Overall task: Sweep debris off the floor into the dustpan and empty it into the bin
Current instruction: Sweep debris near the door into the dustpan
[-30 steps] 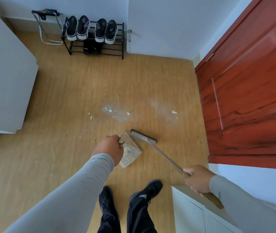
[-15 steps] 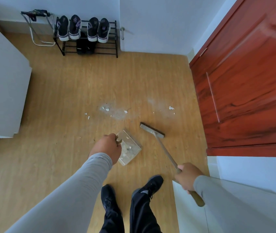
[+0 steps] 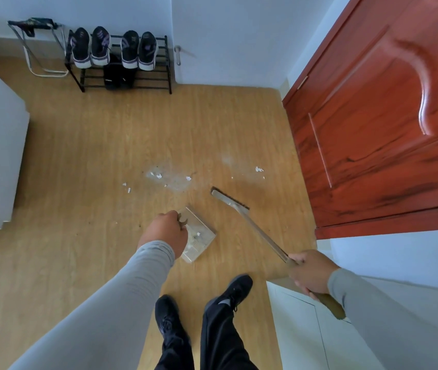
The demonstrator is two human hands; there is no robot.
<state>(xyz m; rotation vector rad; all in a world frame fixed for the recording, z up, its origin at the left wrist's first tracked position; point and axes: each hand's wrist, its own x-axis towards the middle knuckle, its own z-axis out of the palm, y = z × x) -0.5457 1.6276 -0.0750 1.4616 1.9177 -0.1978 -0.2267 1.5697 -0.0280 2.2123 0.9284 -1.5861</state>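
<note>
Risk of spilling from the clear, flat plastic dustpan [image 3: 199,236] at frame centre: already loaded with white scraps, tipped by its handle, likely to shed them back onto the light wood-plank floor [image 3: 78,161] if tilted further. Left hand [image 3: 168,233], fingers curled tight round the dustpan handle, just left of the pan. Right hand [image 3: 310,271] at lower right, clamped round the long tan-handled broom [image 3: 250,225], its dark bristle head up and right of the pan, apart from it. White paper bits and pale dust [image 3: 169,177] scattered above centre, more scraps [image 3: 259,169] toward the red wooden door [image 3: 372,142], well beyond the pan lip; too hard a stroke likely to scatter them past it. No bin in view.
</note>
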